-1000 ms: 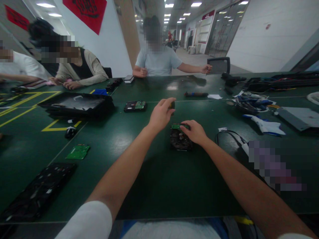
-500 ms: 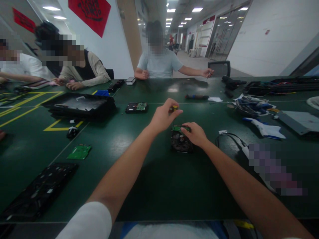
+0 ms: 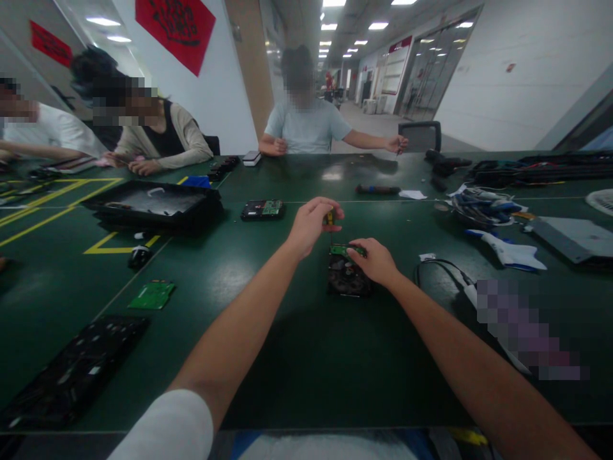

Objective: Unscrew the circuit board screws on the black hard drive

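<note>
A hard drive (image 3: 348,276) lies on the green table in front of me, its green circuit board strip at the far end. My left hand (image 3: 313,225) is closed around the yellow handle of a screwdriver (image 3: 329,218), held upright with its thin shaft pointing down at the drive's far left corner. Whether the tip touches a screw is too small to tell. My right hand (image 3: 373,259) grips the drive's right side, thumb over the circuit board and fingers along the far right edge.
Another hard drive (image 3: 262,209) lies beyond my left hand. To the left are a black tray (image 3: 153,201), a green circuit board (image 3: 152,294) and a black panel (image 3: 76,364). Gloves (image 3: 510,249), a cable and a metal box (image 3: 572,237) lie right. A person (image 3: 304,124) sits opposite.
My left hand's fingers have shifted around the screwdriver, whose yellow handle now stands more upright and shows more. The right hand and the hard drive stay in place.
</note>
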### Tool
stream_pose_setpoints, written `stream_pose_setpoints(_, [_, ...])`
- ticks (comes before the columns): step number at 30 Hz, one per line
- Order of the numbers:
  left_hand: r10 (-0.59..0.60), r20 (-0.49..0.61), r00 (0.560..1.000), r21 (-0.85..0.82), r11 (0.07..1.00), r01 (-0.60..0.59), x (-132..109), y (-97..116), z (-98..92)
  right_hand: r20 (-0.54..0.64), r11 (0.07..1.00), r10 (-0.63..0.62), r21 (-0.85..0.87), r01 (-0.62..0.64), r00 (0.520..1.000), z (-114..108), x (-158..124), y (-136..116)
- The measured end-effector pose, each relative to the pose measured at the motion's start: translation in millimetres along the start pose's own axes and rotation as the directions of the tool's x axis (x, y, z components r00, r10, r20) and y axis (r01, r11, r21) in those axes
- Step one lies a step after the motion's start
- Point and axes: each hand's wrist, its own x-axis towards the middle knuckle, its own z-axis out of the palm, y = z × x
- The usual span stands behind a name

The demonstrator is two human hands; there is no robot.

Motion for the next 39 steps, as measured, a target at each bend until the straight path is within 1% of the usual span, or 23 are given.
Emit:
stream_pose_setpoints(2, [0.031, -0.024, 0.999, 0.066, 0.997, -0.030, 1, -2, -0.4, 0.002, 1.000, 0.002, -0.001, -0.002, 1.000, 0, 0, 0])
stream_pose_setpoints(5, [0.104, -0.051, 0.993, 0.244, 0.966, -0.089, 1, -3, -2.6, 0.011, 1.000, 0.014, -0.004, -0.014, 1.000, 0, 0, 0])
stream_pose_setpoints(7, [0.117, -0.039, 0.992, 0.300, 0.949, -0.100, 1, -1, -4.0, 0.014, 1.000, 0.016, -0.003, -0.016, 1.000, -1, 0, -1])
stream_pose_setpoints(9, [0.080, 0.005, 0.997, 0.273, 0.959, -0.078, -1, 1, -4.4, 0.011, 1.000, 0.015, -0.001, -0.015, 1.000, -1, 0, -1])
stream_pose_setpoints(11, [0.020, 0.051, 0.999, 0.198, 0.980, -0.030, -3, 3, -3.4, 0.007, 1.000, 0.017, -0.001, -0.017, 1.000, -1, 0, -1])
stream_pose_setpoints(14, [-0.052, 0.057, 0.997, 0.105, 0.993, 0.046, -4, 4, -0.7, 0.005, 1.000, 0.015, -0.001, -0.015, 1.000, 0, 0, 0])
stream_pose_setpoints(16, [-0.052, 0.027, 0.998, 0.118, 0.992, 0.049, -4, 5, 0.4, 0.005, 1.000, 0.007, -0.004, -0.007, 1.000, 1, 1, 1])
stream_pose_setpoints(19, [0.016, -0.020, 1.000, 0.236, 0.972, -0.011, -3, 6, -0.2, -0.003, 1.000, 0.005, -0.005, -0.005, 1.000, 3, 2, 3])
stream_pose_setpoints(21, [0.042, -0.016, 0.999, 0.287, 0.957, -0.036, -3, 8, -1.3, -0.005, 1.000, 0.003, -0.003, -0.003, 1.000, 4, 2, 4])
stream_pose_setpoints(23, [0.009, 0.022, 1.000, 0.254, 0.967, -0.014, -4, 8, -1.4, -0.006, 1.000, -0.002, -0.002, 0.002, 1.000, 4, 2, 4])
stream_pose_setpoints(25, [-0.052, 0.068, 0.996, 0.162, 0.986, 0.041, -4, 7, -0.4, -0.008, 1.000, -0.007, -0.006, 0.007, 1.000, 4, 2, 4])
stream_pose_setpoints(27, [-0.096, 0.071, 0.993, 0.066, 0.994, 0.091, -4, 5, 0.9, -0.005, 1.000, -0.011, -0.011, 0.011, 1.000, 3, 1, 3])
stream_pose_setpoints(28, [-0.099, 0.056, 0.994, 0.042, 0.994, 0.096, -4, 4, 1.3, -0.003, 1.000, -0.010, -0.013, 0.010, 1.000, 3, 1, 3])
stream_pose_setpoints(29, [-0.086, 0.036, 0.996, 0.047, 0.995, 0.084, -4, 3, 1.3, 0.001, 1.000, -0.006, -0.015, 0.006, 1.000, 2, 1, 2])
stream_pose_setpoints(31, [-0.031, 0.008, 0.999, 0.130, 0.991, 0.030, -3, 3, 0.1, 0.008, 1.000, 0.003, -0.017, -0.003, 1.000, 1, 1, 1])
stream_pose_setpoints(33, [0.015, 0.024, 1.000, 0.230, 0.973, -0.020, -3, 3, -1.7, 0.012, 1.000, 0.004, -0.017, -0.004, 1.000, 1, 1, 0])
stream_pose_setpoints(34, [0.014, 0.047, 0.999, 0.249, 0.968, -0.025, -3, 4, -2.3, 0.012, 1.000, 0.001, -0.016, -0.001, 1.000, 0, 1, 0])
stream_pose_setpoints(35, [-0.004, 0.074, 0.997, 0.237, 0.971, -0.014, -4, 4, -2.4, 0.010, 1.000, -0.002, -0.014, 0.002, 1.000, 0, 1, 0])
stream_pose_setpoints(37, [-0.064, 0.117, 0.991, 0.154, 0.987, 0.046, -5, 5, -1.3, 0.009, 1.000, -0.008, -0.015, 0.008, 1.000, 0, 1, 0])
stream_pose_setpoints(39, [-0.117, 0.116, 0.986, 0.053, 0.992, 0.111, -6, 4, 0.9, 0.011, 1.000, -0.007, -0.018, 0.008, 1.000, 1, 1, 1])
